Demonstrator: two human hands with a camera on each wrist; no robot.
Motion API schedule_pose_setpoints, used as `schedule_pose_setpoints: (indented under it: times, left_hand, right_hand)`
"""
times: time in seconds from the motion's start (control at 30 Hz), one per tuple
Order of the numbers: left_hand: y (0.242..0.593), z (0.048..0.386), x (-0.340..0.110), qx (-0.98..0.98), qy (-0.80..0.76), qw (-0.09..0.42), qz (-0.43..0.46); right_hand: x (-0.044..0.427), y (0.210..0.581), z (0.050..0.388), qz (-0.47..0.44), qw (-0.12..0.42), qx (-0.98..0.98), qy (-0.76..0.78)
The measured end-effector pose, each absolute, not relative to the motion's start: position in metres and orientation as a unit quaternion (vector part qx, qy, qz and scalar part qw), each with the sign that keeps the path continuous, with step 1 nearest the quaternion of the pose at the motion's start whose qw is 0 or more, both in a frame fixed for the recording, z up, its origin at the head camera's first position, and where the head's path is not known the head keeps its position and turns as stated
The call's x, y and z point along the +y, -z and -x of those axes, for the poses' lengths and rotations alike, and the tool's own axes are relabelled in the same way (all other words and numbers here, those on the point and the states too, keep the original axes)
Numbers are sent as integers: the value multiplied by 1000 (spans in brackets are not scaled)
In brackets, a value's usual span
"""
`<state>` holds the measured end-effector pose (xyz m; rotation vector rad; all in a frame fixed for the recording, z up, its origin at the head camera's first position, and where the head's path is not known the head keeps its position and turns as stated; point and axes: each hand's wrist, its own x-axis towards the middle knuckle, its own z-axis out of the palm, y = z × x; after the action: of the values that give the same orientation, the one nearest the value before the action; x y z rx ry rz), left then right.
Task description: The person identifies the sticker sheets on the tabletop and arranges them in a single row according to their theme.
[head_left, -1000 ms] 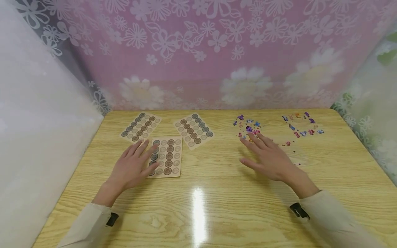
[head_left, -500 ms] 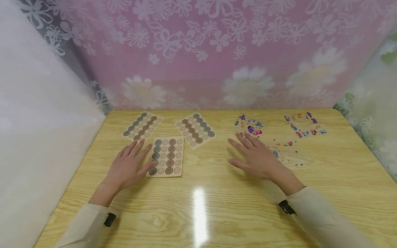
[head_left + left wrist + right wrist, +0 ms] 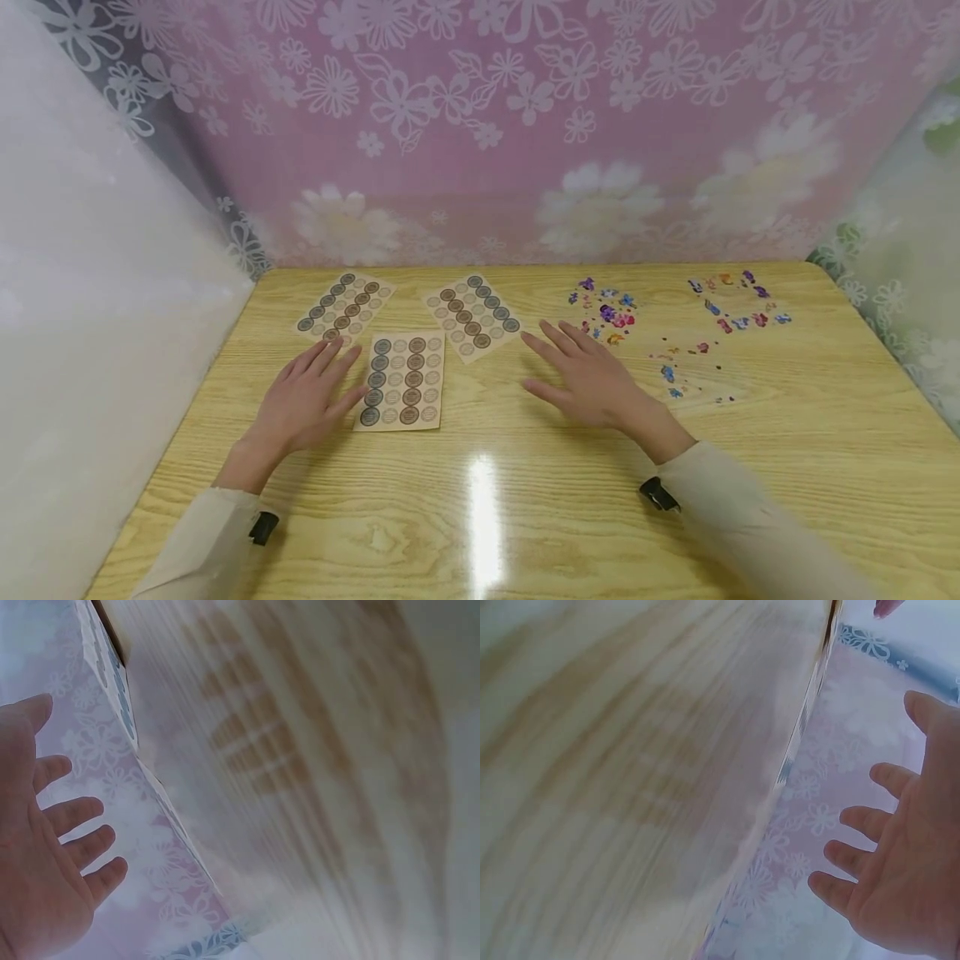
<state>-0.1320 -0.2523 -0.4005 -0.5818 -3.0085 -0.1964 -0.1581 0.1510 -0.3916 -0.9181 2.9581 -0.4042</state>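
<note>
Right hand (image 3: 588, 379), shifted toward 9 o'clock, uncovers flowers (image 3: 667, 374); left hand (image 3: 303, 406) has 1 sheet (image 3: 402, 380) at 3 o'clock. Fingers of both are apart: nothing is gripped.

The right hand (image 3: 588, 377) has moved left, away from the bright little flowers (image 3: 606, 313), and its fingertips (image 3: 528, 338) are now near the back paper (image 3: 480, 320) on the right. Two blue flowers (image 3: 667, 374) and an orange one (image 3: 615, 339) that it hid can be seen. The left hand (image 3: 302, 402) moved left a bit too, uncovering more circles (image 3: 377, 379) on the front paper (image 3: 435, 421).
</note>
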Motion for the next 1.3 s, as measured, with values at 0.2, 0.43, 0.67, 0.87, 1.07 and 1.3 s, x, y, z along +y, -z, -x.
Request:
schedule_pose_setpoints:
  times: [0.2, 0.43, 0.67, 0.87, 1.07, 1.3]
  left_hand:
    - [402, 139, -256, -975, 98, 42, 194]
    - [403, 144, -263, -967, 148, 65, 198]
    - [400, 150, -262, -960, 214, 35, 178]
    - [395, 155, -264, -941, 306, 2, 143]
    - [397, 161, -266, -925, 364, -12, 109]
    - [397, 169, -266, -920, 378, -26, 95]
  right_hand:
    - [137, 393, 164, 286, 21, 942, 175]
    - [115, 396, 172, 272, 36, 930, 243]
    - [96, 399, 179, 244, 59, 903, 349]
    - [78, 403, 186, 227, 83, 855, 460]
    - [62, 403, 189, 192, 94, 843, 494]
    - [47, 406, 192, 153, 101, 844, 504]
